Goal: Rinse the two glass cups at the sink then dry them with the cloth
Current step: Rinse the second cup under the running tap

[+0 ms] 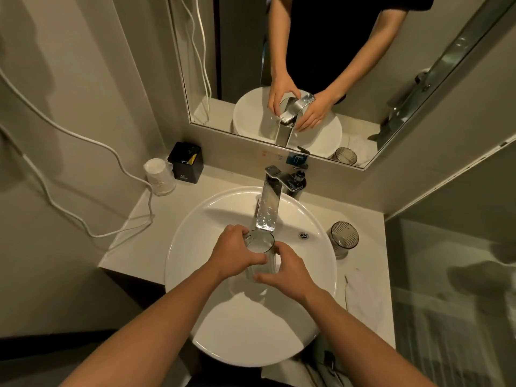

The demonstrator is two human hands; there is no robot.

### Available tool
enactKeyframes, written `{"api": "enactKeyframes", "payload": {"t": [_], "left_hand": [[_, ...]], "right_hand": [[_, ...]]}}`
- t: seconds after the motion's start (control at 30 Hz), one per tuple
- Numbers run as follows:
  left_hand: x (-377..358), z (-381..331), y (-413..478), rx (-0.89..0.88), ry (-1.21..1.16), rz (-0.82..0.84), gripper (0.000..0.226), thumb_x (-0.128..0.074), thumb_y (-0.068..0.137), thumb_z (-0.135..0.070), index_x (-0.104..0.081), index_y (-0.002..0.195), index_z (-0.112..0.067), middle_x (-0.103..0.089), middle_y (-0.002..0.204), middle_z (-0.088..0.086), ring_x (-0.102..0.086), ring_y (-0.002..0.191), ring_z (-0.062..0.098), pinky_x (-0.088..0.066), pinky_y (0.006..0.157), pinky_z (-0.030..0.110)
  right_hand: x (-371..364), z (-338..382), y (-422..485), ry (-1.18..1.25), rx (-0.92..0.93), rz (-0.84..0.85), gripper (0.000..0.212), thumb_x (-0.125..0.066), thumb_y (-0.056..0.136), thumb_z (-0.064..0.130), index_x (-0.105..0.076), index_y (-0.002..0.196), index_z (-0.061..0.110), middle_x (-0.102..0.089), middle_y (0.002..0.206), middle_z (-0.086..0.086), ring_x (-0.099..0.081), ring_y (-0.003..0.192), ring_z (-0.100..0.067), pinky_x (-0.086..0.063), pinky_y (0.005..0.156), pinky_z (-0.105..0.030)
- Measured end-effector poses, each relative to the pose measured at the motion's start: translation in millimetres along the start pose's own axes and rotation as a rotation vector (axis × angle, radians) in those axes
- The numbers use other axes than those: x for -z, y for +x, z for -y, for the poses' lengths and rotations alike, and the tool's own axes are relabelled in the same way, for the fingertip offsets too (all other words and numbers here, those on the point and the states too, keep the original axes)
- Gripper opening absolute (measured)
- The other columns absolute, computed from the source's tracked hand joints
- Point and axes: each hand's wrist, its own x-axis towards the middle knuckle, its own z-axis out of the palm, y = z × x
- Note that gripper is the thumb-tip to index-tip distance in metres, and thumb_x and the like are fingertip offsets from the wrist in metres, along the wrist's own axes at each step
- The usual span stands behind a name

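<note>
A clear glass cup [261,244] is held upright over the round white sink [223,331], its mouth right under the spout of the chrome tap [269,208]. My left hand [236,254] wraps the cup's left side near the rim. My right hand [287,270] grips its lower right side. The second glass cup [344,238], ribbed and greyish, stands on the counter to the right of the sink. A white cloth [363,297] lies on the counter at the right, in front of that cup.
A black box [186,166] and a wrapped stack of cups [159,177] stand at the counter's back left. A white cable [92,163] trails across the left wall and counter. A mirror [335,65] hangs behind the tap.
</note>
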Motion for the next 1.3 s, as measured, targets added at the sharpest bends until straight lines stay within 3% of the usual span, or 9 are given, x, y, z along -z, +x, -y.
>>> {"api": "enactKeyframes", "payload": {"t": [0.1, 0.23, 0.43, 0.6, 0.7, 0.87, 1.07, 1.23, 1.3], "left_hand": [[-4.6, -6.9, -3.2, 0.066, -0.015, -0.07, 0.073, -0.088, 0.048, -0.058, -0.056, 0.103, -0.023, -0.053, 0.103, -0.006, -0.055, 0.091, 0.012, -0.043, 0.072, 0.024], [-2.4, 1.1, 2.7, 0.039, 0.015, 0.025, 0.071, -0.085, 0.044, -0.065, -0.052, 0.089, -0.022, -0.05, 0.097, -0.004, -0.05, 0.084, 0.013, -0.039, 0.064, 0.027], [29.6, 12.6, 10.8, -0.098, 0.053, 0.342, 0.092, -0.089, 0.054, -0.047, -0.055, 0.136, -0.022, -0.045, 0.129, -0.004, -0.052, 0.119, 0.015, -0.05, 0.101, 0.034], [27.6, 11.0, 10.8, -0.053, -0.021, 0.222, 0.078, -0.097, 0.058, -0.035, -0.059, 0.124, -0.02, -0.058, 0.115, -0.002, -0.061, 0.102, 0.016, -0.054, 0.087, 0.031], [21.9, 9.0, 9.7, 0.026, -0.068, 0.137, 0.077, -0.096, 0.054, -0.038, -0.059, 0.117, -0.015, -0.061, 0.108, -0.001, -0.059, 0.09, 0.013, -0.052, 0.075, 0.03], [15.8, 8.4, 7.9, 0.16, -0.21, 0.148, 0.074, -0.094, 0.05, -0.045, -0.059, 0.104, -0.008, -0.06, 0.088, 0.001, -0.055, 0.075, 0.016, -0.053, 0.068, 0.039], [25.8, 22.5, 12.9, 0.142, -0.319, 0.339, 0.066, -0.094, 0.054, -0.037, -0.067, 0.108, -0.011, -0.066, 0.083, -0.009, -0.062, 0.072, 0.005, -0.052, 0.077, 0.029], [18.5, 18.8, 12.2, 0.171, -0.406, 0.232, 0.052, -0.092, 0.054, -0.035, -0.075, 0.096, -0.01, -0.079, 0.086, 0.007, -0.075, 0.084, 0.026, -0.058, 0.084, 0.043], [14.0, 16.4, 10.7, 0.193, -0.417, 0.188, 0.053, -0.09, 0.055, -0.039, -0.074, 0.091, -0.003, -0.074, 0.082, 0.015, -0.069, 0.076, 0.025, -0.054, 0.075, 0.041]], "right_hand": [[-14.2, 0.7, -0.3, -0.159, -0.001, -0.09, 0.076, -0.082, 0.056, 0.067, -0.054, 0.115, 0.027, -0.059, 0.111, 0.01, -0.056, 0.103, -0.013, -0.045, 0.092, -0.036], [-21.6, -2.6, 6.9, -0.138, -0.03, -0.113, 0.066, -0.081, 0.055, 0.064, -0.052, 0.101, 0.026, -0.058, 0.099, 0.01, -0.056, 0.093, -0.015, -0.046, 0.086, -0.037], [-2.8, -9.7, 9.1, 0.034, -0.034, 0.084, 0.083, -0.089, 0.055, 0.054, -0.056, 0.126, 0.027, -0.063, 0.114, 0.015, -0.061, 0.106, -0.011, -0.05, 0.088, -0.029], [4.8, -5.9, 11.9, 0.073, 0.001, 0.121, 0.083, -0.094, 0.065, 0.036, -0.055, 0.137, 0.025, -0.064, 0.123, 0.012, -0.061, 0.113, -0.009, -0.047, 0.089, -0.017], [1.2, -4.3, 6.7, 0.094, -0.007, 0.04, 0.089, -0.09, 0.06, 0.051, -0.054, 0.138, 0.028, -0.062, 0.13, 0.012, -0.059, 0.119, -0.008, -0.048, 0.103, -0.03], [-5.2, 3.1, 7.5, 0.005, -0.024, -0.022, 0.085, -0.085, 0.057, 0.062, -0.058, 0.129, 0.026, -0.062, 0.119, 0.011, -0.059, 0.108, -0.011, -0.048, 0.096, -0.033], [11.5, -7.1, 14.8, 0.127, -0.057, 0.141, 0.071, -0.091, 0.063, 0.042, -0.063, 0.125, 0.023, -0.069, 0.113, 0.012, -0.065, 0.102, -0.007, -0.051, 0.084, -0.025], [16.7, -7.5, 18.5, 0.149, -0.052, 0.174, 0.068, -0.088, 0.067, 0.041, -0.064, 0.129, 0.026, -0.071, 0.115, 0.013, -0.065, 0.103, -0.002, -0.05, 0.088, -0.024], [13.9, -4.8, 16.5, 0.162, -0.06, 0.154, 0.07, -0.089, 0.067, 0.043, -0.062, 0.131, 0.03, -0.07, 0.118, 0.015, -0.065, 0.105, 0.0, -0.05, 0.09, -0.025]]}}
